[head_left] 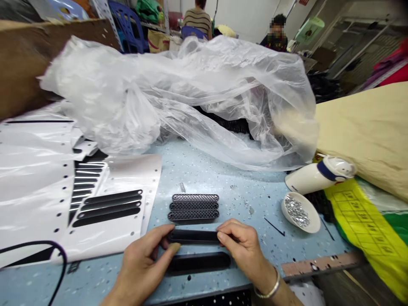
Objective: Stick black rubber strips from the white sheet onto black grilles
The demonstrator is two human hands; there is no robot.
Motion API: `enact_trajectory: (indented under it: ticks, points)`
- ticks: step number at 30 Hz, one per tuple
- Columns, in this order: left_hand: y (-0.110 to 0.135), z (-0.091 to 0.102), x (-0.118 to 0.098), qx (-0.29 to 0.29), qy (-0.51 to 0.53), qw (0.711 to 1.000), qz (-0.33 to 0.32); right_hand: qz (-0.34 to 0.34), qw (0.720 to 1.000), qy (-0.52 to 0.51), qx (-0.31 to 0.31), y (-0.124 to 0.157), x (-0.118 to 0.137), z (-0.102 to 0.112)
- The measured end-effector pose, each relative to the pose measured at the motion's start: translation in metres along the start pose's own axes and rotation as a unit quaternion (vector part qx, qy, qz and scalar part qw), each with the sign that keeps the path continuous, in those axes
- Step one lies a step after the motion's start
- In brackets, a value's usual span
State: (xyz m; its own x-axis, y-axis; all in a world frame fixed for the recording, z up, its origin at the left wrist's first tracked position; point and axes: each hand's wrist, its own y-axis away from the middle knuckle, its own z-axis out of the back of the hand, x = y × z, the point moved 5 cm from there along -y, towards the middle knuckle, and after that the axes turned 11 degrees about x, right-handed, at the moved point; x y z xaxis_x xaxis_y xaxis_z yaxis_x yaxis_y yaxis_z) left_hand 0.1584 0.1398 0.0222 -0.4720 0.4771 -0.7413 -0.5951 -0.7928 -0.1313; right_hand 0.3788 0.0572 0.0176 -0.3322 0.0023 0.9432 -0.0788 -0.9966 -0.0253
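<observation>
First, the head view. A pale blue speckled table top is seen in a crowded workroom. Far at the back, a person in a striped top and a person in dark clothes are seated near a blue plastic chair.

A big crumpled clear plastic bag is spread over the far half of the table, and something dark is half hidden under it. On the left, shiny white sheets with punched holes and long cut slots are laid flat. On the right, a white bottle with a blue band is laid on its side. A small white bowl of shiny silver bits is set just beside it.

Three grey mesh strips with round ends are lined up in the middle, touching each other. Just in front of them, a long flat black strip with round ends is held. Its left end is pinched by the thumb and fingers of the left hand. Its right end is pinched by the fingers of the right hand. Whether it rests on the table cannot be told. A second black strip of the same shape is laid flat below it, near the front edge. A silver bracelet is worn on the right wrist.
</observation>
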Motion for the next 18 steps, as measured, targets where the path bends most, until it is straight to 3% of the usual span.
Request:
enact_trajectory:
  ticks: [7, 12, 18]
  points:
    - [-0.006, -0.004, -0.008, -0.039, 0.015, 0.999, 0.030, 0.020, 0.999, 0.038, 0.018, 0.004, -0.001, -0.006]
    - [-0.013, -0.009, -0.012, -0.003, 0.006, 0.999, 0.048, 0.028, 0.998, 0.053, 0.019, 0.004, 0.001, -0.007]
    - [-0.011, -0.012, -0.002, 0.037, 0.040, 0.994, 0.099, 0.044, 0.997, 0.062, 0.022, 0.003, 0.003, -0.007]
